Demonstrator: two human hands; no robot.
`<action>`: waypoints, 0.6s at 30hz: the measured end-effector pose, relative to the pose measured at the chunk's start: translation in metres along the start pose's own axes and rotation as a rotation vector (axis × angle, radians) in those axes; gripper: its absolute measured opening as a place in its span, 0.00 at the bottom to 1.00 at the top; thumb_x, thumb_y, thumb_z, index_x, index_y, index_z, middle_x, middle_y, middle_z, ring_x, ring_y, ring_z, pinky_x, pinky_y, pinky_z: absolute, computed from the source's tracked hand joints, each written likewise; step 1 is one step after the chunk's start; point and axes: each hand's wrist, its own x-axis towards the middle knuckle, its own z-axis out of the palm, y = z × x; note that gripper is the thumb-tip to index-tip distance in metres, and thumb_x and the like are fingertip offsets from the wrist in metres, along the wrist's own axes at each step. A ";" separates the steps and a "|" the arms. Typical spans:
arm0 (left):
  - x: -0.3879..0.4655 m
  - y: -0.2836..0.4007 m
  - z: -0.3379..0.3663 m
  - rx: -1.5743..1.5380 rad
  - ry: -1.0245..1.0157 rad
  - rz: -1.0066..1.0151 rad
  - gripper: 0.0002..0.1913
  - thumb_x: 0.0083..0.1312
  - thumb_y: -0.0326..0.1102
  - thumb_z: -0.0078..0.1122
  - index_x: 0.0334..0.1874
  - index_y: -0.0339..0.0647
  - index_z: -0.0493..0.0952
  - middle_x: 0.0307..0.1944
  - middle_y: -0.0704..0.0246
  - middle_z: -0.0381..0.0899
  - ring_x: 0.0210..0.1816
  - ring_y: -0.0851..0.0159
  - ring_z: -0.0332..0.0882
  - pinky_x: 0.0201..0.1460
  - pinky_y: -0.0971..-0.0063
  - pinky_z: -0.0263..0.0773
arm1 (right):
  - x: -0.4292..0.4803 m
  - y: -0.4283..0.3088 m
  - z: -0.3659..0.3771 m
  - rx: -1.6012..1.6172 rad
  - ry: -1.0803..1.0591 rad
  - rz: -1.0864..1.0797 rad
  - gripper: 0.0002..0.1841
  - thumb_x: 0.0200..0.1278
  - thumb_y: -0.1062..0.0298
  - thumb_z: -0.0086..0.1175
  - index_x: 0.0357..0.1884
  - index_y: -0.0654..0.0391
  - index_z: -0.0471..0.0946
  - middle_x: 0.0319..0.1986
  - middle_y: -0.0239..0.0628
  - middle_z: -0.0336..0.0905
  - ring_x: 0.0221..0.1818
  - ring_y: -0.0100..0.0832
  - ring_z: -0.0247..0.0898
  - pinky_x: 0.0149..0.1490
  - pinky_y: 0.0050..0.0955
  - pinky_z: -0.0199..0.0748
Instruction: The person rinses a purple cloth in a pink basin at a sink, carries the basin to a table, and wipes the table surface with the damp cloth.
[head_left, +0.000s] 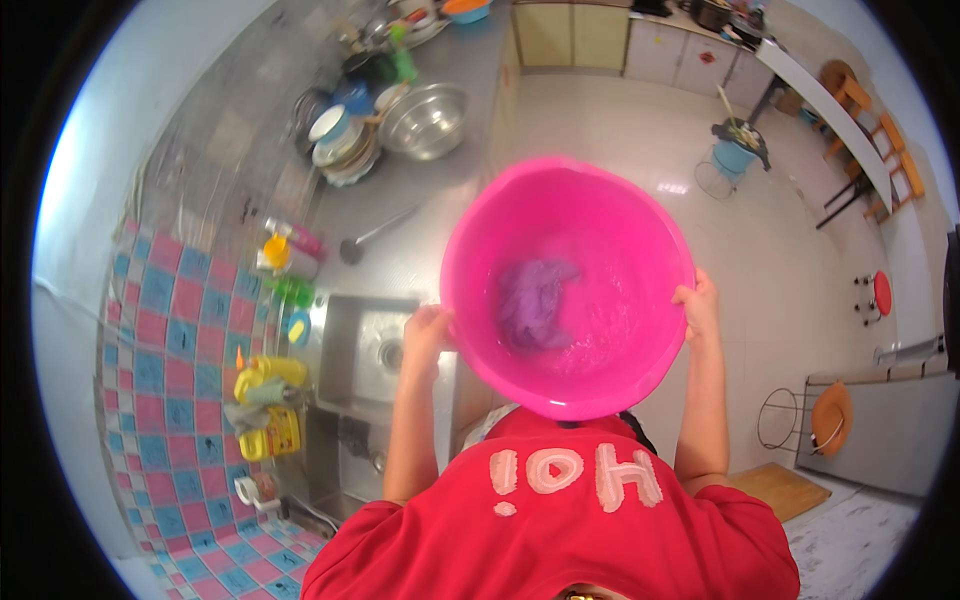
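Observation:
A large pink plastic basin (637, 225) is held up in front of my body, beside the counter. My left hand (429, 330) grips its rim on the left side, close to the sink. On the opposite side my right hand (697, 304) has the rim, with the thumb over the edge. A wet purple cloth (531, 304) lies bunched inside, left of the basin's middle. Some clear water shows at the bottom around it. The fingers under the rim are mostly hidden.
A steel double sink (367, 352) is at my left, with yellow jugs (271, 435) and bottles along the tiled wall. Farther along the counter stand a steel bowl (425, 124), stacked dishes (345, 154) and a ladle (379, 234). A blue bin (733, 156) and red stool (882, 293) stand at right.

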 end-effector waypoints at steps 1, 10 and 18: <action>0.003 0.004 0.018 0.024 -0.049 -0.012 0.09 0.59 0.34 0.53 0.36 0.34 0.71 0.21 0.71 0.73 0.20 0.75 0.70 0.21 0.79 0.72 | 0.006 -0.002 -0.020 0.008 0.012 -0.005 0.25 0.34 0.88 0.42 0.43 0.66 0.70 0.27 0.35 0.72 0.25 0.25 0.67 0.28 0.21 0.66; 0.028 0.025 0.213 0.239 -0.199 -0.044 0.10 0.59 0.33 0.52 0.38 0.32 0.71 0.22 0.67 0.74 0.20 0.71 0.72 0.20 0.79 0.71 | 0.039 -0.030 -0.180 0.103 0.280 -0.031 0.25 0.33 0.87 0.43 0.43 0.67 0.70 0.29 0.36 0.74 0.26 0.25 0.68 0.28 0.21 0.66; 0.060 0.030 0.381 0.369 -0.403 -0.149 0.09 0.58 0.33 0.52 0.36 0.34 0.71 0.20 0.69 0.73 0.18 0.73 0.71 0.18 0.82 0.69 | 0.066 -0.053 -0.302 0.108 0.538 -0.026 0.25 0.33 0.87 0.44 0.43 0.67 0.70 0.30 0.37 0.74 0.27 0.25 0.69 0.28 0.21 0.66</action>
